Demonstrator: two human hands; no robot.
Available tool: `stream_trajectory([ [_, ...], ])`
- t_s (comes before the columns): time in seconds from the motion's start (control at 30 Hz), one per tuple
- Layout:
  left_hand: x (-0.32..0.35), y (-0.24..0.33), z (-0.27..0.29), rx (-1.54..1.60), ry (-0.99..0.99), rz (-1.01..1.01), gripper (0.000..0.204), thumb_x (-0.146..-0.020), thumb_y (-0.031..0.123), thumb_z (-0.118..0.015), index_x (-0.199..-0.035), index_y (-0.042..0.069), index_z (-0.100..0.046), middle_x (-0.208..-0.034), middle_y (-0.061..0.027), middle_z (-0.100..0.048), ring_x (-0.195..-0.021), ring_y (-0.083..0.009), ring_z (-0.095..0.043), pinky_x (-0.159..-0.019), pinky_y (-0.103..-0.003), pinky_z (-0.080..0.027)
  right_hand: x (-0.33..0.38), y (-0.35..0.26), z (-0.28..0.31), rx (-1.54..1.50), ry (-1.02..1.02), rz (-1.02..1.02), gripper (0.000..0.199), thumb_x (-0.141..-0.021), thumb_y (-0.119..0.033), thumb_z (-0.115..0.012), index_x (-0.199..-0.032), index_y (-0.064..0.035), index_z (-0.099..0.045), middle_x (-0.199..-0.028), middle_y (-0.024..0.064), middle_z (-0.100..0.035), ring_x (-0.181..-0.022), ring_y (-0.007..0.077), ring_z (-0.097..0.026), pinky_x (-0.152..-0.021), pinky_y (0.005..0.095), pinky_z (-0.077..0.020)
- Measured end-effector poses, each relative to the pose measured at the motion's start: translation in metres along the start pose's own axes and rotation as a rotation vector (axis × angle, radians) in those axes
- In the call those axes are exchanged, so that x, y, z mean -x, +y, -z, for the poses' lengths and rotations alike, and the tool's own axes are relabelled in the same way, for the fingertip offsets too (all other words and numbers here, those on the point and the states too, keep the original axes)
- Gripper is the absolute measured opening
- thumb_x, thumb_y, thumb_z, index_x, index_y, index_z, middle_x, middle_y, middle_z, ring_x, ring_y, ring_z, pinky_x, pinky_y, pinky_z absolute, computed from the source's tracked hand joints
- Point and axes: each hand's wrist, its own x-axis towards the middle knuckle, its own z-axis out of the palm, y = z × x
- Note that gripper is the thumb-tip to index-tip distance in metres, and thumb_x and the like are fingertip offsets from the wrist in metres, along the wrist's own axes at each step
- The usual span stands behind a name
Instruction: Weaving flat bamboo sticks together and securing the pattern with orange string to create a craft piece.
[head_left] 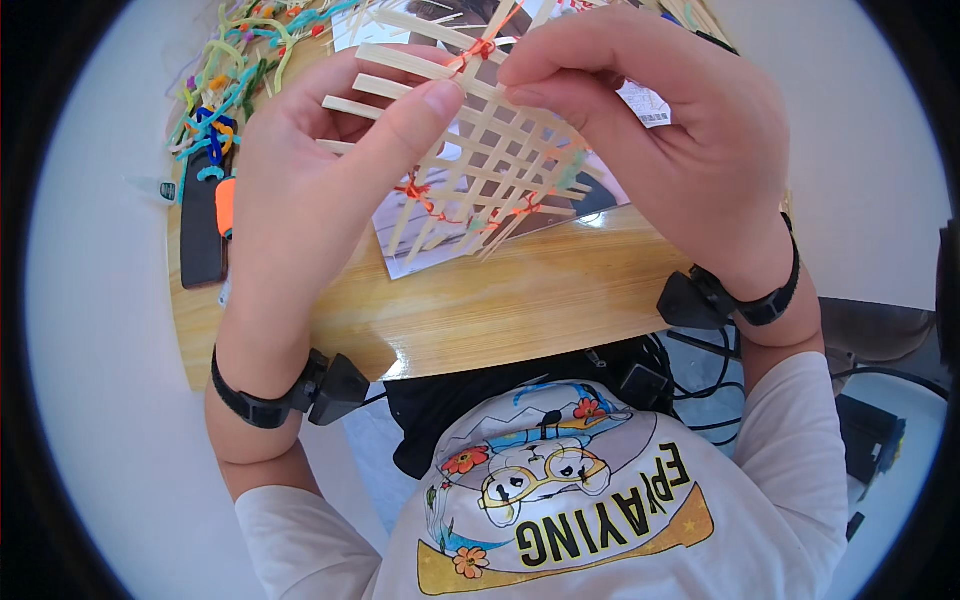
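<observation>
A woven lattice of pale bamboo strips [491, 145] is held up above the table, tilted, with loose strip ends sticking out around it. My left hand [325, 165] grips its left side, thumb pressed on the front and fingers behind. Red-orange cord [478, 50] is knotted around a crossing near the top, and more cord knots run along the lower edge. My right hand [690, 135] is closed in a pinch just right of that top knot, at the lattice's edge. What lies between its thumb and index finger is hidden.
Under the lattice, a printed sheet [408, 258] lies on the wooden table [480, 300]. Colourful fuzzy stems [215, 110] pile up at the far left, near a dark phone-like slab [203, 225] and an orange object [226, 207]. Black cables [715, 375] hang by the table's near edge.
</observation>
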Motion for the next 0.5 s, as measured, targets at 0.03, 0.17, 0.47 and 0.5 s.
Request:
stream_trajectory([
  [0.03, 0.001, 0.001, -0.001, -0.006, -0.001, 0.004, 0.039, -0.084, 0.031, -0.074, -0.111, 0.004, -0.068, -0.093, -0.0059, -0.069, -0.080, -0.0095, -0.063, -0.071, -0.023, -0.049, 0.001, 0.000, 0.000, 0.001, 0.004, 0.003, 0.022, -0.089, -0.002, -0.064, -0.110, 0.0017, -0.062, -0.094, 0.0073, -0.066, -0.082, 0.0111, -0.062, -0.071, 0.0218, -0.0493],
  [0.17, 0.003, 0.005, -0.004, 0.000, -0.010, -0.025, 0.038, -0.083, 0.028, -0.076, -0.110, 0.002, -0.067, -0.093, -0.0066, -0.070, -0.079, -0.0098, -0.064, -0.069, -0.023, -0.051, 0.002, 0.002, -0.002, 0.005, 0.022, 0.004, 0.022, -0.089, -0.002, -0.064, -0.111, 0.0016, -0.062, -0.095, 0.0076, -0.066, -0.083, 0.0116, -0.062, -0.072, 0.0223, -0.0492],
  [0.47, 0.010, 0.008, -0.011, 0.027, -0.027, -0.144, 0.032, -0.082, 0.021, -0.077, -0.106, 0.003, -0.068, -0.090, -0.0037, -0.069, -0.074, -0.0064, -0.063, -0.061, -0.019, -0.049, 0.000, 0.004, -0.010, 0.019, 0.041, 0.008, 0.023, -0.089, -0.005, -0.066, -0.111, 0.0014, -0.062, -0.096, 0.0082, -0.066, -0.086, 0.0126, -0.062, -0.074, 0.0233, -0.0489],
  [0.5, 0.010, 0.007, -0.011, 0.014, -0.023, -0.152, 0.031, -0.082, 0.020, -0.077, -0.106, 0.003, -0.068, -0.090, -0.0033, -0.069, -0.074, -0.0059, -0.062, -0.061, -0.019, -0.049, 0.000, 0.004, -0.010, 0.022, 0.042, 0.011, 0.024, -0.089, -0.005, -0.066, -0.111, 0.0014, -0.062, -0.097, 0.0082, -0.066, -0.086, 0.0128, -0.062, -0.075, 0.0234, -0.0489],
])
